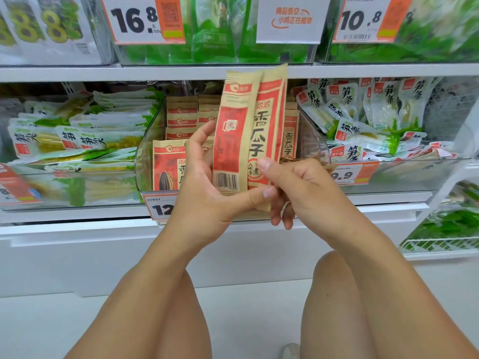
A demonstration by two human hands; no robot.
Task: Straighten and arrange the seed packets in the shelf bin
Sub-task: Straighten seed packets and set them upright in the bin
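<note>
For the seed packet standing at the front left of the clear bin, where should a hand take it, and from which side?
Pinch the front-left packet by its flat sealed top edge, coming from above: it stands upright, its lower part sits behind the bin front wall, and the left hand covers its right edge.

White shop shelving, pale floor, price tags

I see both hands at the front of the clear shelf bin. Left hand and right hand grip two upright seed packets by their lower ends. More packets stand inside the bin behind them.
</note>
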